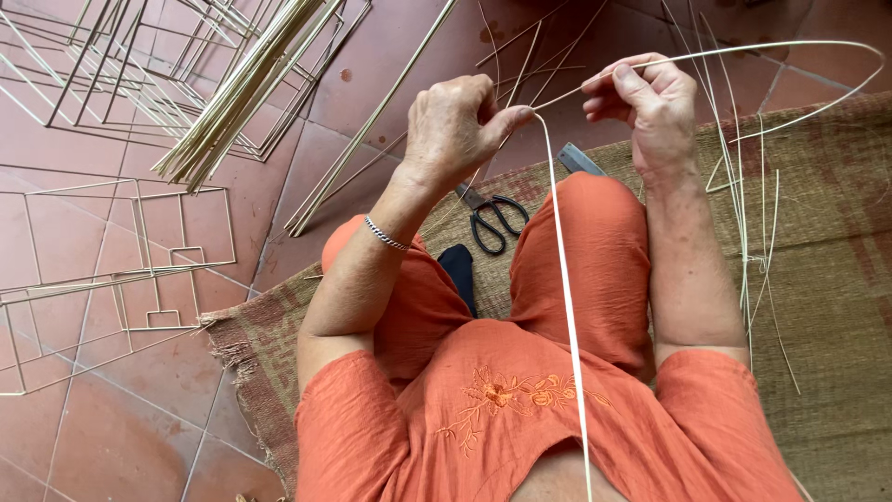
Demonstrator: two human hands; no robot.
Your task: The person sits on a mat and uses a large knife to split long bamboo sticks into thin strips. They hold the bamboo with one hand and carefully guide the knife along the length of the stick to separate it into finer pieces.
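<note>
Both hands pinch one long, pale, flat bamboo strip (564,279): the left hand (455,125) has its grip pressed together, thumb against curled fingers, at the point where the strip bends sharply downward, and the right hand (650,98) nips the same strip between thumb and fingertips just beside it. From the left hand the strip drops straight down across the orange trouser knee (585,251) toward the person's lap; from the right hand it sweeps out in a wide loop and curves back over the brown woven mat (836,307).

Taking that knee as the landmark, black-handled scissors (492,218) lie on the mat just left of it, a grey metal ruler (581,160) peeks out just above it, and loose thin slivers (743,204) stand and lie well to its right. Farther left, off the mat on the red tiled floor (121,372), rest a bundle of bamboo sticks (242,93) and open square stick frames (121,260).

I judge the bend at the left thumb the weak spot: pressed too tightly, the strip could crack or splinter there. The loop looks sprung, so a slack right pinch might let it whip free into the slivers. A sliding edge could also cut the fingers.
</note>
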